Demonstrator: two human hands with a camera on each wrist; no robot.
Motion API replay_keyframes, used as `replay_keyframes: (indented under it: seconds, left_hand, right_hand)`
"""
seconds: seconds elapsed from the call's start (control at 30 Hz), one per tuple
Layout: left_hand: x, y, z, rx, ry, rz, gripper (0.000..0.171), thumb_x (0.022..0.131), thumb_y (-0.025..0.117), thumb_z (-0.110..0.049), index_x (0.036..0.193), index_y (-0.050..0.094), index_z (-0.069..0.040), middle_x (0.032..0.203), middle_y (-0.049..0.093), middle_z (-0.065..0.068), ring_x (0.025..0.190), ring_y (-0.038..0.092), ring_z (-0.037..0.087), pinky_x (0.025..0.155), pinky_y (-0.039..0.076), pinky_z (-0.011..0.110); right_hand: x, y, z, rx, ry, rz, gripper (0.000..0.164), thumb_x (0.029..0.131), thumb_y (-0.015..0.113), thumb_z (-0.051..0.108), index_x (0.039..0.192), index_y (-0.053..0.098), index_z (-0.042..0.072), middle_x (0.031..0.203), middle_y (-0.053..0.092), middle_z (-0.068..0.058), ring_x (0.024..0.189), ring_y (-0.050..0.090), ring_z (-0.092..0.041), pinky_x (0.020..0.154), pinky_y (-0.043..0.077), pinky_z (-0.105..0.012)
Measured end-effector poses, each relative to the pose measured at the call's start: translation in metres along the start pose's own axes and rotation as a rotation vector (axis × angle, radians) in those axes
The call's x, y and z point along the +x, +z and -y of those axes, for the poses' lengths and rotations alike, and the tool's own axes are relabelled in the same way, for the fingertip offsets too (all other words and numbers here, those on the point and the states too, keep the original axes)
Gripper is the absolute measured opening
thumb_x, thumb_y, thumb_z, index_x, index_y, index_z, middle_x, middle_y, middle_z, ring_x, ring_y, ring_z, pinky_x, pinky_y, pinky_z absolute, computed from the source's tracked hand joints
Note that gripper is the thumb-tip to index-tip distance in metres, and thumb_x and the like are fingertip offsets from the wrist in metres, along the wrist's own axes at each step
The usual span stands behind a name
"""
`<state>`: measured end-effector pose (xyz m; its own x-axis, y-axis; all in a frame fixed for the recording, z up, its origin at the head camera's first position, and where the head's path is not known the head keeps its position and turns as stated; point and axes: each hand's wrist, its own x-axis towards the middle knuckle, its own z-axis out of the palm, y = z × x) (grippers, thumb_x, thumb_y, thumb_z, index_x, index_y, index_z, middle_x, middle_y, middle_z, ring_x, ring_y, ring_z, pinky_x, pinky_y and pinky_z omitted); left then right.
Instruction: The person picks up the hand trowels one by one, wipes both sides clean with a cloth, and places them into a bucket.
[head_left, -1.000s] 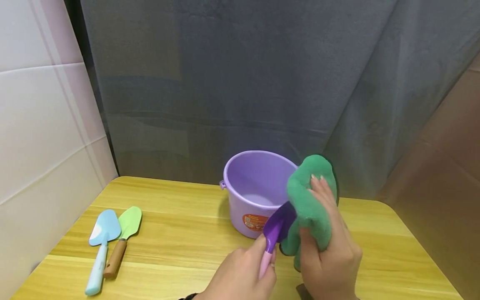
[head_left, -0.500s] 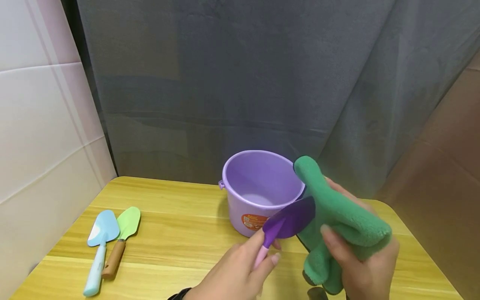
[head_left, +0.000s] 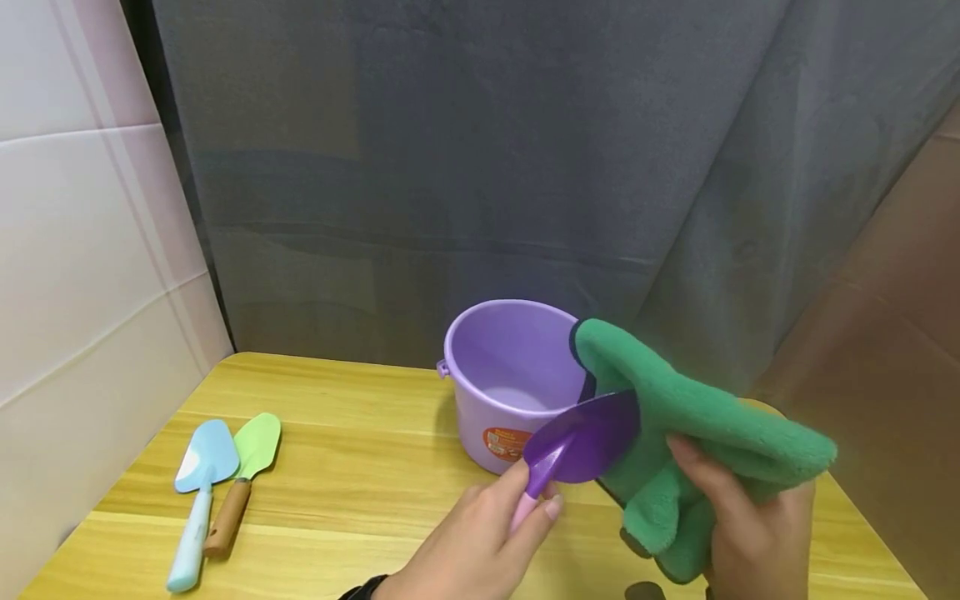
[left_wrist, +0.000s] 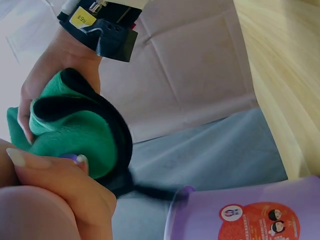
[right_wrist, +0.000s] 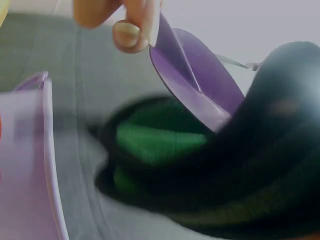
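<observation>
My left hand [head_left: 468,542] grips the pink handle of a small garden trowel with a purple blade [head_left: 588,437], held up over the table before the bucket. In my right hand [head_left: 757,517] is a folded green cloth [head_left: 697,417] with a dark edge, the thumb pressing on it from the front. The cloth lies against the blade's tip and hides part of the bucket's right side. In the right wrist view the trowel's purple blade [right_wrist: 200,70] reaches into the cloth's dark-edged folds. Behind both hands stands a light purple bucket [head_left: 480,412] with an orange label.
On the left of the wooden table [head_left: 352,433] lie a light blue trowel [head_left: 206,467] and a green trowel with a brown wooden handle [head_left: 232,512], side by side. A grey curtain [head_left: 480,167] hangs behind the table, with a white panel [head_left: 90,250] to the left.
My right hand has moved right and down, and the cloth has gone from bunched over the blade to spread more widely. The trowel's blade has tilted to point right, showing its broad face.
</observation>
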<state>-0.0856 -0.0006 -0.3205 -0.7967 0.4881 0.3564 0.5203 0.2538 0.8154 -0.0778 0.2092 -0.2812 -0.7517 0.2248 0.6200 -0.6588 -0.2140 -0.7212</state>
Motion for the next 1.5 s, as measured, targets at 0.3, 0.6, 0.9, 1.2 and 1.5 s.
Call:
replay_keyframes:
  seconds: [0.3, 0.6, 0.9, 1.2, 1.5]
  left_hand:
    - [-0.002, -0.003, -0.001, -0.030, -0.091, 0.012, 0.017, 0.106, 0.050, -0.034, 0.095, 0.054, -0.021, 0.065, 0.036, -0.015, 0.055, 0.033, -0.004, 0.054, 0.033, 0.016]
    - [0.002, -0.003, 0.003, -0.013, -0.076, 0.013, 0.016, 0.107, 0.046, -0.031, 0.095, 0.051, -0.022, 0.066, 0.035, -0.013, 0.058, 0.035, -0.002, 0.058, 0.038, 0.018]
    - [0.004, -0.005, 0.006, 0.013, -0.084, -0.004, 0.021, 0.108, 0.043, -0.037, 0.096, 0.054, -0.023, 0.074, 0.042, -0.010, 0.074, 0.049, 0.004, 0.071, 0.043, 0.021]
    - [0.008, -0.005, 0.011, -0.014, -0.103, -0.001, 0.029, 0.107, 0.046, -0.033, 0.083, 0.048, -0.018, 0.071, 0.035, -0.009, 0.069, 0.044, 0.003, 0.065, 0.040, 0.020]
    - [0.008, -0.005, 0.013, -0.064, -0.114, 0.034, 0.032, 0.107, 0.046, -0.032, 0.079, 0.044, -0.016, 0.071, 0.034, -0.009, 0.064, 0.037, 0.001, 0.061, 0.036, 0.017]
  right_hand:
    - [-0.009, -0.014, -0.012, 0.018, 0.164, 0.025, 0.038, 0.087, 0.037, -0.022, 0.108, 0.063, -0.004, 0.077, 0.074, -0.006, 0.055, 0.067, -0.016, 0.062, 0.058, -0.033]
    - [-0.016, -0.003, -0.018, 0.025, 0.246, 0.070, 0.041, 0.086, 0.035, -0.019, 0.105, 0.063, 0.004, 0.080, 0.073, -0.002, 0.056, 0.066, -0.013, 0.061, 0.057, -0.034]
    - [-0.011, 0.005, -0.026, 0.082, 0.147, 0.167, 0.047, 0.080, 0.026, -0.020, 0.101, 0.063, 0.001, 0.088, 0.073, -0.002, 0.072, 0.069, -0.012, 0.071, 0.058, -0.031]
    - [-0.004, -0.001, -0.033, 0.049, 0.115, 0.326, 0.059, 0.078, 0.022, -0.018, 0.101, 0.067, 0.012, 0.089, 0.072, 0.002, 0.074, 0.068, -0.008, 0.068, 0.057, -0.030]
    - [-0.005, -0.010, -0.033, -0.060, 0.215, 0.336, 0.051, 0.082, 0.028, -0.016, 0.100, 0.064, 0.015, 0.086, 0.069, 0.003, 0.073, 0.065, -0.008, 0.067, 0.054, -0.028]
